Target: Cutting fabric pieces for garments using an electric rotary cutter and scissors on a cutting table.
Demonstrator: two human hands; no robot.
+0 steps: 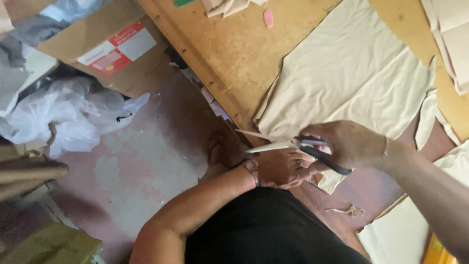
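Observation:
My right hand (349, 144) grips a pair of scissors (288, 145) by their black handles, the metal blades parted and pointing left past the table's edge. My left hand (281, 168), with a watch on the wrist, lies just under the scissors and pinches the hanging edge of a cream cloth piece (349, 73). That cloth lies spread on the wooden table (234, 44) and drapes over its near edge. Both hands meet below the table's corner, over my black-clad lap.
More cream cloth pieces (454, 44) lie at the table's right, and one (405, 234) on the floor at lower right. A pink chalk (268, 18) rests on the table. Cardboard box (112, 44) and plastic bags (63, 117) sit on the floor at left. A cloth scrap (349, 211) lies on the floor.

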